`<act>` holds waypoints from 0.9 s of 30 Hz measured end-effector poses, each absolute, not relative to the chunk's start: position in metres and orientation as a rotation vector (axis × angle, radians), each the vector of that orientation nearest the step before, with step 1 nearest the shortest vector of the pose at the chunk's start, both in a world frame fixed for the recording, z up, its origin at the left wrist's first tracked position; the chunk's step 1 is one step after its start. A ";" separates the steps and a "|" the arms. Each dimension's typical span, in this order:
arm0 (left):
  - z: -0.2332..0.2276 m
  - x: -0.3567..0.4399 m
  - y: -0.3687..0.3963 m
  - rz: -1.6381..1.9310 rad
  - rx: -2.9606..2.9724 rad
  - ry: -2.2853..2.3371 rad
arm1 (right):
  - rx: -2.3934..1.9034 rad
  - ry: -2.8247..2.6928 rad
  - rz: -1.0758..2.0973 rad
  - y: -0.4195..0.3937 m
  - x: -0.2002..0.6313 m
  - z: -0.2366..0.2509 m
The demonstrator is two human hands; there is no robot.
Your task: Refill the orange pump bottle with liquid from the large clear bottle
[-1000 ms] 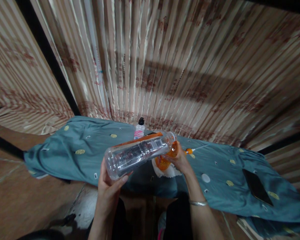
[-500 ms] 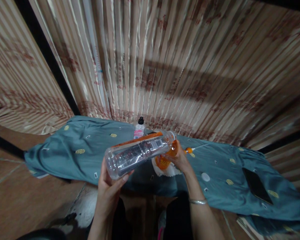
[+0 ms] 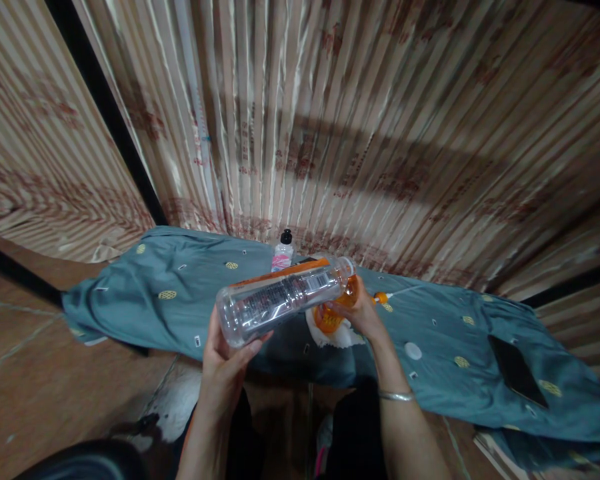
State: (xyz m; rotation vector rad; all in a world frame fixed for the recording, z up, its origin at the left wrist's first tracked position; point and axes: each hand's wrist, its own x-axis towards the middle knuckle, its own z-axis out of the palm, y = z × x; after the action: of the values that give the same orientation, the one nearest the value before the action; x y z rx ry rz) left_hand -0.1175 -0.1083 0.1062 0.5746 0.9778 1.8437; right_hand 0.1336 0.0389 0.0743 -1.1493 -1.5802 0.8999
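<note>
My left hand (image 3: 230,353) is wrapped round the base of a clear plastic bottle (image 3: 285,297) with an orange-edged label. The bottle lies tilted, its uncapped neck pointing right and slightly up, over an orange see-through bottle (image 3: 329,320). My right hand (image 3: 357,307) grips that orange bottle near its top; the clear bottle's neck partly covers it. Under the orange bottle lies a white tissue (image 3: 347,335). To the right, an orange pump top (image 3: 381,297) with a thin tube rests on the cloth. Whether liquid passes between the bottles I cannot tell.
A teal patterned cloth (image 3: 145,313) covers the low bench. On it are a small bottle with a black cap (image 3: 283,255), a white round cap (image 3: 413,351) and a dark phone (image 3: 517,371). Striped curtains (image 3: 280,133) hang behind, between dark poles (image 3: 110,113).
The view has shifted slightly. Both hands keep their holds, and the clear bottle stays tilted over the orange one with little visible movement.
</note>
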 end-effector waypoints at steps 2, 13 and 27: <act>0.106 -0.118 -0.107 1.837 0.569 0.971 | -1.154 -1.568 0.917 0.039 0.133 0.075; 0.105 -0.119 -0.106 1.849 0.571 0.966 | -1.161 -1.600 0.886 0.037 0.134 0.078; 0.106 -0.123 -0.108 1.864 0.594 0.986 | -1.192 -1.591 0.889 0.033 0.131 0.083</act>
State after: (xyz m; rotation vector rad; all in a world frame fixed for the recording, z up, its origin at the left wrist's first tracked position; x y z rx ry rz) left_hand -0.1231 -0.1077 0.1057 0.5943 0.9862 1.8636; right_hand 0.1312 0.0328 0.0833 -1.1920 -1.5913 0.8888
